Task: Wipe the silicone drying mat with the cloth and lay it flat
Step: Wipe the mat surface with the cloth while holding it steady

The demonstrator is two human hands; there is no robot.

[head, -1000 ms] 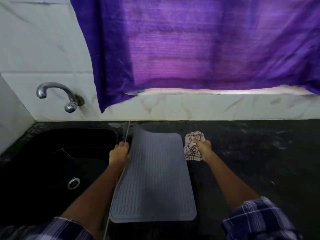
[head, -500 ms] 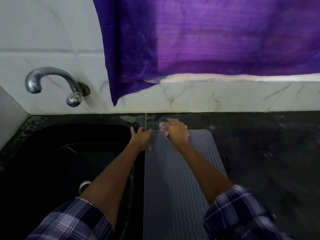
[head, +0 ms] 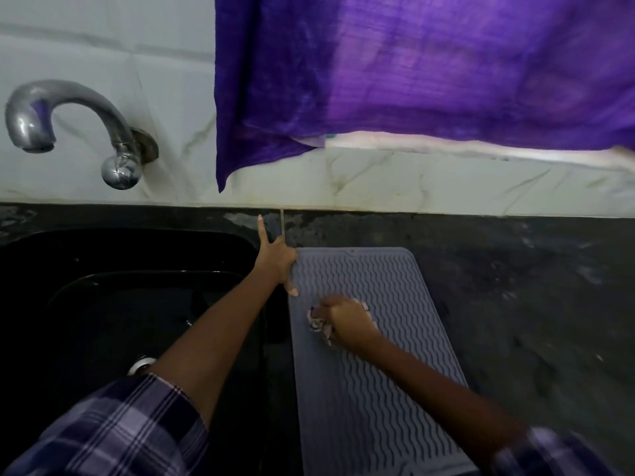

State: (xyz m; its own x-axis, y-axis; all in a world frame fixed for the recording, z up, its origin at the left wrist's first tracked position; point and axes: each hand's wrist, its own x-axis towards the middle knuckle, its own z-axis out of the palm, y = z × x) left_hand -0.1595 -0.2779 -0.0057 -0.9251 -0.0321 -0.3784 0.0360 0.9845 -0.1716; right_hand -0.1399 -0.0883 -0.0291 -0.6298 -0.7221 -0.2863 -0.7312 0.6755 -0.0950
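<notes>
The grey silicone drying mat with wavy ridges lies flat on the dark counter, just right of the sink. My right hand is closed around a bunched checked cloth and presses it on the mat's upper middle. My left hand pinches the mat's far left edge, thumb on top, with the index finger pointing away toward the wall.
A black sink with a metal drain sits left of the mat. A chrome tap juts from the white marble wall. A purple curtain hangs above the counter. Dark worktop stretches to the right.
The mat's raised left edge has come down flat. My right hand brought the cloth from beside the mat onto it and has drawn it from the far end toward the middle.
</notes>
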